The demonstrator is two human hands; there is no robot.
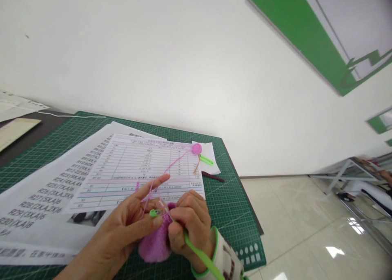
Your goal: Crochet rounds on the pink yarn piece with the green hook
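Observation:
My left hand (pixel 122 227) pinches the edge of a pink crochet piece (pixel 154 245) between thumb and fingers, its index finger stretched out with pink yarn (pixel 177 160) running over it. Beside the left thumb a green stitch marker (pixel 155 213) is clipped to the work. In my right hand (pixel 192 220) is a crochet hook (pixel 200 253) with a green handle; its tip is at the top edge of the piece, partly hidden by fingers. From the left finger the yarn leads back to a small pink yarn ball (pixel 196 148) on the papers.
Printed pattern sheets (pixel 92 161) overlap on a green cutting mat (pixel 226 198). Near the yarn ball lie a bright green stitch marker (pixel 206 160) and a dark red stick-like tool (pixel 213 176). A white wall (pixel 171 67) stands behind. At far right, another person's leg (pixel 364 190) shows.

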